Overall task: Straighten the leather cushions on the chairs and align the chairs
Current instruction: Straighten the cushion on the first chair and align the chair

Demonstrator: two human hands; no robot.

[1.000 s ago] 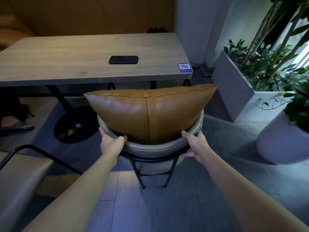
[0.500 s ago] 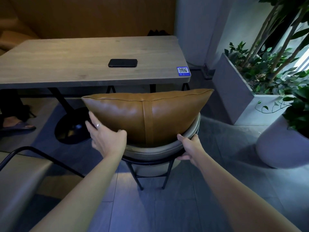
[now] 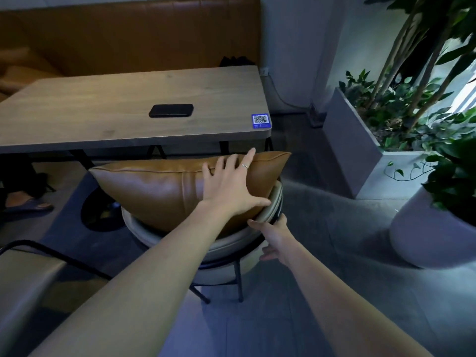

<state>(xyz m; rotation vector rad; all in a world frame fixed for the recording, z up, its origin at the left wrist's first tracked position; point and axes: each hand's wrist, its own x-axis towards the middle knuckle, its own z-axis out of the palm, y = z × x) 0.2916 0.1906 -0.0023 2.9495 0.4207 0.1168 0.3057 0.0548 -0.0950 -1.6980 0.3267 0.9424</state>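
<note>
A tan leather cushion leans upright inside the curved grey backrest of a chair with thin black legs, which stands just in front of the wooden table. My left hand lies flat with spread fingers on the cushion's right half, near its top seam. My right hand grips the backrest's rim at its right end, just below the cushion's right corner. The chair's seat is hidden behind the backrest.
A black phone and a blue QR sticker lie on the table. A second chair stands at lower left. Grey planters with plants and a round pot stand at right. Someone's sandalled foot rests at left.
My left hand left the backrest's left side and crossed over onto the cushion's right half. The right hand stayed on the rim. The view has tilted up and shifted.
</note>
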